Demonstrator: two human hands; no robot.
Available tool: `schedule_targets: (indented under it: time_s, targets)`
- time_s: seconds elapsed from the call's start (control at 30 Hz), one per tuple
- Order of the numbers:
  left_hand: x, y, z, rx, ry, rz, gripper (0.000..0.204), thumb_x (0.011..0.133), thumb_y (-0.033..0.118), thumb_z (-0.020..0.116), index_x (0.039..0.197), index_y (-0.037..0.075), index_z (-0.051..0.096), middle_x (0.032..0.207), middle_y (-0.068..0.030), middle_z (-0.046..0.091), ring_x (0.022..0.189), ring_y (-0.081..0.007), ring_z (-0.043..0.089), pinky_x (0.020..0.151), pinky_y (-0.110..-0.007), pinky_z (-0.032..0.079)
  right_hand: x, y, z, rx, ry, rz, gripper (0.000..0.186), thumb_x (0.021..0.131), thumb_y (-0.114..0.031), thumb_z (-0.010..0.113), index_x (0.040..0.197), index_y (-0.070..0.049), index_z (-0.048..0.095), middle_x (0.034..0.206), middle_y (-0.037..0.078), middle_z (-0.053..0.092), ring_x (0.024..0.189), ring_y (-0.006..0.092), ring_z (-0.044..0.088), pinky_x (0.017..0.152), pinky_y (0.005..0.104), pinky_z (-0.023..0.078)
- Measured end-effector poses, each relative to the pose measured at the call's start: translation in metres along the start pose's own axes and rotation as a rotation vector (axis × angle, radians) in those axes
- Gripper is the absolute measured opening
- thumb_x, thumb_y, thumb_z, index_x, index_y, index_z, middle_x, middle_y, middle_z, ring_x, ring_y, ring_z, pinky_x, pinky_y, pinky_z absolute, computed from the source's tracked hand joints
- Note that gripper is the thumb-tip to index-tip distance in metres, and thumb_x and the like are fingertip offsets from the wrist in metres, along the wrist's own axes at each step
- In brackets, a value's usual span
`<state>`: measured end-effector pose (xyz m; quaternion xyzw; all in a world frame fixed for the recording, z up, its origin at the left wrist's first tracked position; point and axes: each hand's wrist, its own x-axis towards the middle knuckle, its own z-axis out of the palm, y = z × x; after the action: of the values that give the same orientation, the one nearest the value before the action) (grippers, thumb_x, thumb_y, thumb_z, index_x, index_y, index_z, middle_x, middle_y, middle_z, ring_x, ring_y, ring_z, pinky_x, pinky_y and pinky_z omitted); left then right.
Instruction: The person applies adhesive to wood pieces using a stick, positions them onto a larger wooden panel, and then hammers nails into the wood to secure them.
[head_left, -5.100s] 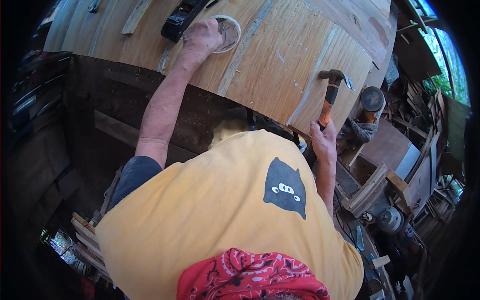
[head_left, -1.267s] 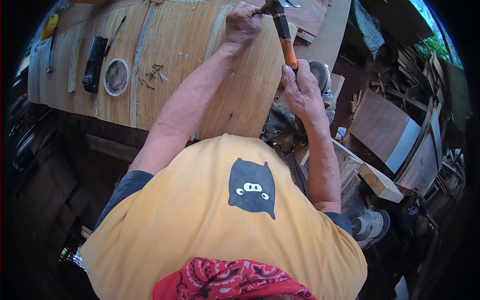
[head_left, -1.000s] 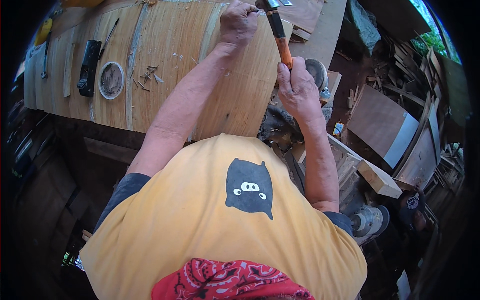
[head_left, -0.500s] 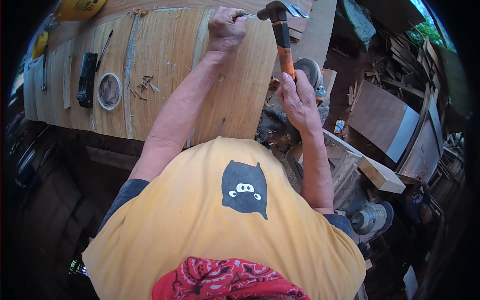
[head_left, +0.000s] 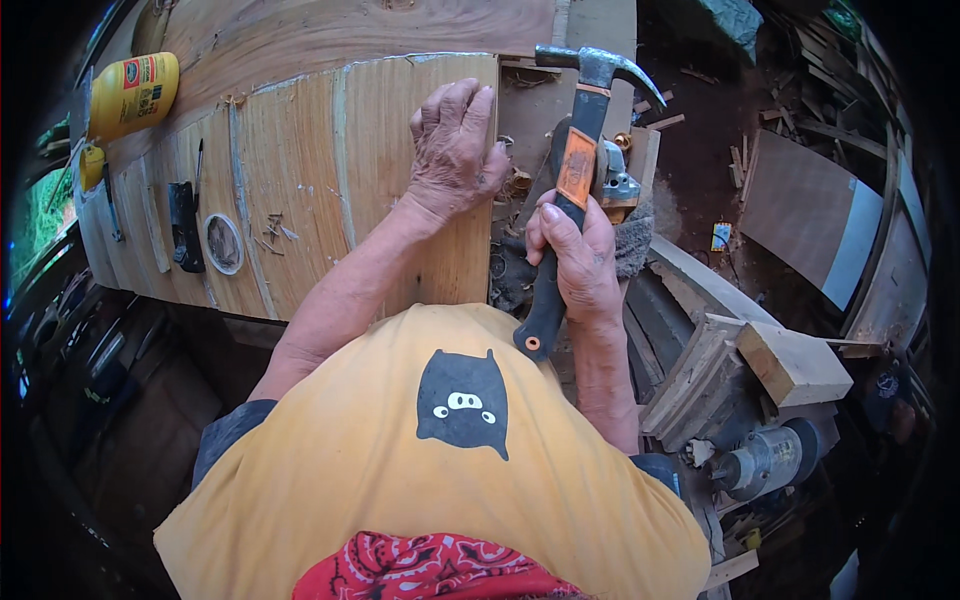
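My right hand (head_left: 580,250) is wrapped round the middle of a claw hammer (head_left: 578,165) with a black and orange handle. Its head points away from me, off the right end of a pale wooden panel (head_left: 420,245). On that panel, near its far right corner, rests my left hand (head_left: 455,145), fingers bent but apart, thumb out toward the right edge; nothing shows in it. Left of that arm lie several loose nails (head_left: 270,238). Beyond them are a round white-rimmed dish (head_left: 238,262), a black hand plane (head_left: 184,225) and a thin dark tool (head_left: 200,158).
A yellow bottle (head_left: 140,98) lies at the far left. A metal power tool (head_left: 618,185) sits under the hammer, beside a grey cloth (head_left: 632,245). To my right are stacked timber offcuts (head_left: 795,365), an electric motor-like tool (head_left: 765,462) and a leaning board (head_left: 810,205).
My left hand has come back from the panel's far edge, its closed fingers now apart. The hammer has been lowered toward me, still in my right hand, and the view has shifted.
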<state>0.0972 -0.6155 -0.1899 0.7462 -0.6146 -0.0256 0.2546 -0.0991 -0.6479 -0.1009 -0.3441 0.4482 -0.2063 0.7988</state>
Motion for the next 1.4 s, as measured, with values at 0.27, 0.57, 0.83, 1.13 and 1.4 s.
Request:
schedule_targets:
  time_s: [0.27,0.57,0.83,1.13,1.4]
  targets:
    - [-0.002,-0.001,0.002,0.015,-0.015,-0.023,0.077,0.072,0.025,0.075,0.143,0.003,0.054,0.145,-0.0161,0.051,0.137,-0.0371,0.044,0.112,-0.05,0.034,0.008,0.015,0.008,0.17,0.011,0.102,0.024,0.099,-0.021,0.066,0.113,-0.003,0.056,0.079,0.004,0.056,0.066,0.0119,0.055,0.062,0.0262,0.047]
    - [-0.001,0.0,0.0,0.004,-0.009,-0.048,0.079,0.07,0.026,0.076,0.143,0.004,0.053,0.144,-0.0149,0.051,0.138,-0.0364,0.044,0.112,-0.05,0.033,0.013,0.007,0.013,0.104,-0.017,0.214,0.023,0.095,-0.019,0.063,0.109,-0.002,0.056,0.079,0.005,0.061,0.065,0.0118,0.059,0.062,0.0264,0.05]
    - [0.001,0.001,0.001,0.038,-0.02,-0.045,0.079,0.07,0.026,0.076,0.143,0.005,0.053,0.145,-0.0135,0.05,0.138,-0.0348,0.042,0.112,-0.049,0.033,0.011,0.013,0.001,0.189,-0.026,0.259,0.019,0.095,-0.015,0.062,0.109,-0.003,0.055,0.079,0.003,0.058,0.062,0.0108,0.056,0.057,0.0258,0.047]
    - [-0.002,-0.004,0.003,0.038,0.024,0.005,0.07,0.071,0.026,0.077,0.135,0.003,0.062,0.141,-0.015,0.056,0.135,-0.0357,0.048,0.111,-0.049,0.036,0.012,0.001,-0.014,-0.581,0.028,-0.091,0.021,0.101,-0.02,0.061,0.111,-0.003,0.055,0.077,0.002,0.058,0.065,0.0075,0.053,0.061,0.025,0.047]
    - [-0.025,-0.023,-0.008,0.006,0.148,0.021,0.067,0.08,0.054,0.08,0.123,0.003,0.07,0.134,-0.0154,0.061,0.131,-0.0347,0.054,0.109,-0.05,0.039,0.017,-0.027,0.013,-1.131,-0.083,-0.391,0.029,0.105,-0.028,0.063,0.117,-0.003,0.055,0.083,0.021,0.067,0.077,0.0441,0.07,0.068,0.0491,0.053]
